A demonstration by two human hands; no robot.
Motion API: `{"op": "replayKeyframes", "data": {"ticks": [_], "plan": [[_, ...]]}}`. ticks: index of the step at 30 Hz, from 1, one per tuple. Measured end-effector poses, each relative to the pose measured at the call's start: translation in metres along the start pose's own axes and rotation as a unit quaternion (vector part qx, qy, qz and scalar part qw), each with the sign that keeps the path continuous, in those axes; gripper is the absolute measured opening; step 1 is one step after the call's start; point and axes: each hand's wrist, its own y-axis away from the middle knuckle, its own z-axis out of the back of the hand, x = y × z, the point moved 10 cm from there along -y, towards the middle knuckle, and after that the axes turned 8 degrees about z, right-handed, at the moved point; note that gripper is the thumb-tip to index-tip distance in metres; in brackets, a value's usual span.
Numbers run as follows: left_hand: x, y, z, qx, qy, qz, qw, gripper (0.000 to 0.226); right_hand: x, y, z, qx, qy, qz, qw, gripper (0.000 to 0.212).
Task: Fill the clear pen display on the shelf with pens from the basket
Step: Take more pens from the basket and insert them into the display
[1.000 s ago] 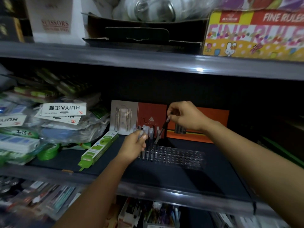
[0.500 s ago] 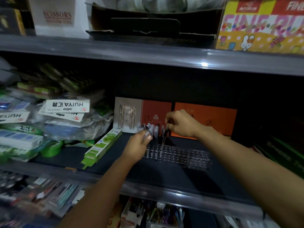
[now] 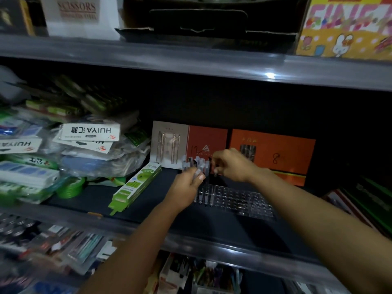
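From the head camera I see the clear pen display (image 3: 235, 198) lying on the dark shelf (image 3: 212, 223), a see-through grid of holes. Only its left end holds upright pens (image 3: 200, 164) with pale caps. My left hand (image 3: 186, 185) grips a bunch of pens; my right hand (image 3: 231, 164) pinches one dark pen's top.

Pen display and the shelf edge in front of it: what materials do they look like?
Pen display: clear rigid plastic, likely acrylic; the dark shelf shows through it and its hole grid glints. Shelf edge: glossy grey strip, plastic or coated metal, can't tell; it carries soft highlights.
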Motion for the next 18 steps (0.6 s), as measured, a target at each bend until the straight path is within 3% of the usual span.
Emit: {"op": "replayKeyframes", "data": {"ticks": [3,8,18], "plan": [[0.002,0.000,-0.001,0.003,0.003,0.004,1.000,0.024,0.005,0.004,0.008,-0.019,0.001,0.021,1.000,0.006],[-0.006,0.001,-0.006,0.011,0.013,-0.004,1.000,0.016,0.030,0.016,0.030,-0.041,-0.072,0.072,0.994,0.022],[-0.037,0.015,-0.030,0.078,0.035,-0.018,0.996,0.014,0.034,0.045,0.050,-0.060,-0.118,0.084,0.988,0.003]]}}
